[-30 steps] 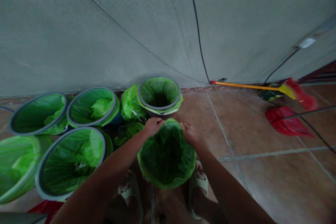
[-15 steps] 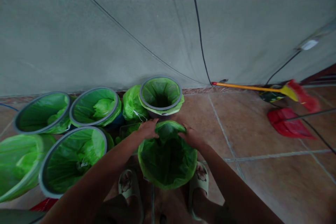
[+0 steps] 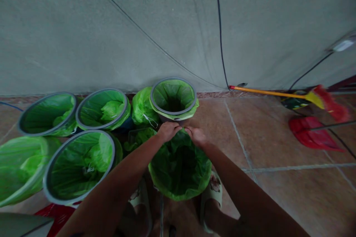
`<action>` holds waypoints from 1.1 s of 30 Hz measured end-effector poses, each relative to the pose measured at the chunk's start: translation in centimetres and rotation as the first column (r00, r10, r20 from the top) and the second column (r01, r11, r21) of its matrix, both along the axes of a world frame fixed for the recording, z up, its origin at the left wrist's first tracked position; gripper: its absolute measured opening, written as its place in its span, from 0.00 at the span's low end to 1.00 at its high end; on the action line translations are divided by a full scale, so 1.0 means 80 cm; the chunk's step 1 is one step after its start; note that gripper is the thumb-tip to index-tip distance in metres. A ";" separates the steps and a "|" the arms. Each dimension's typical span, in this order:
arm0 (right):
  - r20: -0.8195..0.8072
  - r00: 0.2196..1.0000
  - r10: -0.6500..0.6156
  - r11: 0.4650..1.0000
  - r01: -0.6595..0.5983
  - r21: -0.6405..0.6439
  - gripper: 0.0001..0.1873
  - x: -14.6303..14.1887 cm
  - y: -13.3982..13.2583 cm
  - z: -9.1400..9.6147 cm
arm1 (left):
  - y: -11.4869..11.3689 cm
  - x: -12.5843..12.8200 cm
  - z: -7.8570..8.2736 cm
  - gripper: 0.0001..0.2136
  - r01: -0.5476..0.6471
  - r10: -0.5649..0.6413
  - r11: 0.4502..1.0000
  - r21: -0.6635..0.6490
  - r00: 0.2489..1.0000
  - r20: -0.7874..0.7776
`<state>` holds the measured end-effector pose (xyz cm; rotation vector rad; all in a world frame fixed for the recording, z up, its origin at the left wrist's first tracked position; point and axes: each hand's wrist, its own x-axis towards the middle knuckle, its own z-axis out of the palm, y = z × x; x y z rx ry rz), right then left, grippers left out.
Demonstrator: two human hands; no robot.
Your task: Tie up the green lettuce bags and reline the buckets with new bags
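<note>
Between my feet stands a trash can lined with a green garbage bag (image 3: 180, 177), its mouth facing up. The bag is folded over the can's edge, and this can shows no grey ring. My left hand (image 3: 168, 131) pinches the bag at the far side of the rim. Close beside it, my right hand (image 3: 196, 135) grips the same edge, fingertips almost meeting the left ones. Just beyond my hands, a second lined trash can (image 3: 174, 96) with a grey ring stands against the wall. A tied green bag (image 3: 143, 107) sits to its left.
Several lined trash cans with grey rings, such as this near one (image 3: 79, 166), stand at the left. A broom (image 3: 269, 92) with a yellow and red head and a red dustpan (image 3: 311, 132) lie at the right. Cables (image 3: 219, 29) hang down the grey wall.
My hands have come closer together along the far rim of the bag; before, they were apart on either side of it. The camera view has shifted slightly.
</note>
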<state>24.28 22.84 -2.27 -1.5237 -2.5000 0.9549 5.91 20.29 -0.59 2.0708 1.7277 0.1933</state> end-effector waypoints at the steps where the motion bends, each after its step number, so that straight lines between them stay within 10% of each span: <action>1: 0.005 1.000 0.025 1.000 -0.025 -0.014 0.17 0.002 0.000 0.000 | -0.001 -0.003 0.001 0.17 0.037 -0.037 0.999 0.009 0.999 0.003; 7: 0.112 0.991 0.068 0.997 -0.063 -0.044 0.15 0.009 0.003 0.003 | -0.012 -0.008 0.007 0.11 0.047 -0.061 0.992 -0.118 0.990 -0.124; 14: 0.039 0.964 -0.262 0.965 0.262 0.006 0.15 0.043 -0.056 -0.003 | -0.035 -0.030 0.011 0.41 -0.148 0.153 0.975 -0.165 0.988 0.015; 20: 0.152 0.773 -0.615 0.788 0.605 0.111 0.27 0.069 -0.141 0.001 | -0.034 -0.063 0.021 0.27 -0.188 0.222 0.962 -0.197 0.961 0.164; 24: 0.003 0.745 -0.667 0.731 0.654 0.196 0.32 0.062 -0.106 0.019 | -0.021 -0.038 0.025 0.18 -0.170 0.171 0.985 -0.022 0.980 0.097; 33: -0.132 0.978 -0.164 0.986 0.166 0.004 0.21 0.037 -0.020 0.006 | -0.004 0.015 0.009 0.17 0.070 -0.070 0.998 0.002 0.995 -0.071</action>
